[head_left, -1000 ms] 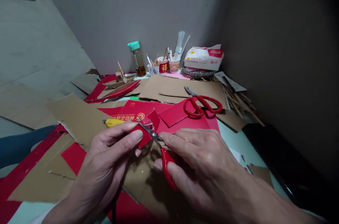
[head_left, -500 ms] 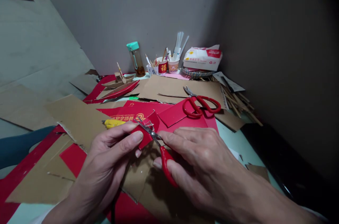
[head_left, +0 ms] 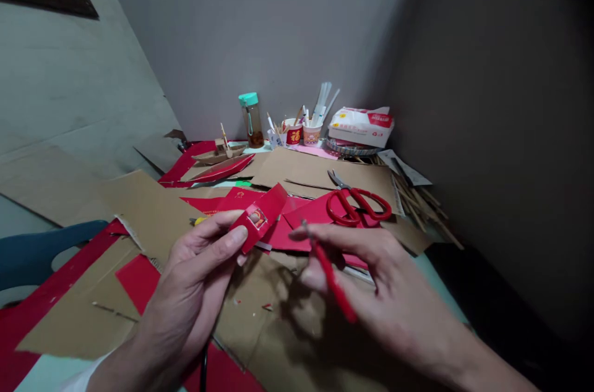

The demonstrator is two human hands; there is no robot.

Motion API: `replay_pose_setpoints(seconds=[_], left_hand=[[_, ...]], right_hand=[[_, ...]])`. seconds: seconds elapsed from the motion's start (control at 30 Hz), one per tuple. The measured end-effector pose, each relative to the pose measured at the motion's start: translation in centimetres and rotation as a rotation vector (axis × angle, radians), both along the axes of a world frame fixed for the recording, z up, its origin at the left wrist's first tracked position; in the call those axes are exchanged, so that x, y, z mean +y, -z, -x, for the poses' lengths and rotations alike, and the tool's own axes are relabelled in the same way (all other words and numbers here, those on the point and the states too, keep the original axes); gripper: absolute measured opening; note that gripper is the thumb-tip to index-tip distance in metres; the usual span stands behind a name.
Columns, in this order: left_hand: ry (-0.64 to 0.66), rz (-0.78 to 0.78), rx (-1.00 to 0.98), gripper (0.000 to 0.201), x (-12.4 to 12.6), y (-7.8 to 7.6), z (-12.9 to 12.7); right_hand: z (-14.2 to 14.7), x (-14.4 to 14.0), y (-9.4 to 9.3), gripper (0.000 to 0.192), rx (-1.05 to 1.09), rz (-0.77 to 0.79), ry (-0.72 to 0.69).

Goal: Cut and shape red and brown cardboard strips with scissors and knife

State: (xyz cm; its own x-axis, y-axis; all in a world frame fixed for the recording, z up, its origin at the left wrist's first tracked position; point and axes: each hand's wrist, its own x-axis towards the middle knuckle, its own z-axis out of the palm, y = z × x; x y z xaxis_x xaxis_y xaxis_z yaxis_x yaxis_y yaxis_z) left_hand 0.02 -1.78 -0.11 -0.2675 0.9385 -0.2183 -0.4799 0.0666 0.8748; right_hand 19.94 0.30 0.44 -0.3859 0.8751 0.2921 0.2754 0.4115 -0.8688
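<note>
Left hand (head_left: pixel 197 268): its grip pinches the red card piece (head_left: pixel 260 217) between thumb and fingers, lifted a bit higher than before.
Right hand (head_left: pixel 371 281): grip curled round the small red scissors (head_left: pixel 331 277).
What changed: the small scissors were cutting the card; now they are pulled away to the right, apart from it.
Far off: big red scissors (head_left: pixel 357 203) lie on the tabletop (head_left: pixel 436 281).
</note>
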Motion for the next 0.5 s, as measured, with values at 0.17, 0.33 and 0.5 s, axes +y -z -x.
replay_pose_setpoints(seconds=[0.17,0.33,0.5], left_hand=[[0.057,0.028,-0.096,0.031,0.1,0.0,-0.2],[0.176,0.116,-0.04,0.036,-0.5,0.3,-0.8],[0.244,0.065,0.137,0.023,-1.4,0.6,-1.5]], right_hand=[[0.0,2.2,1.2,0.037,0.451,0.271,0.163],[0.5,2.3,2.6,0.055,0.736,0.533,0.062],[0.7,1.6,2.1,0.056,0.767,0.382,0.177]])
